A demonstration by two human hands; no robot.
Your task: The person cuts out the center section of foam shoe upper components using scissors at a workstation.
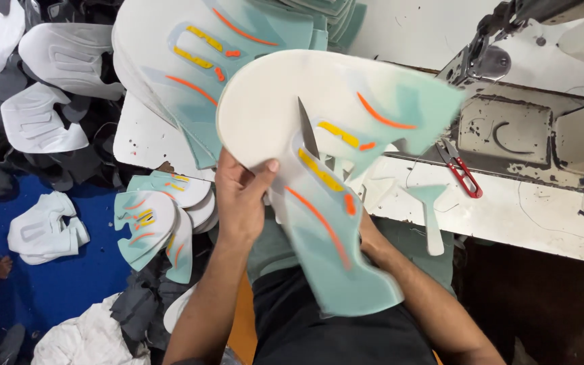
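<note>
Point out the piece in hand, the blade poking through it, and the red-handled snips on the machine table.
shoe upper piece [272, 108]: head view, on its white curved part.
blade [307, 128]: head view, mid-length of the dark pointed blade.
red-handled snips [464, 174]: head view, on the red handle loop.
</note>
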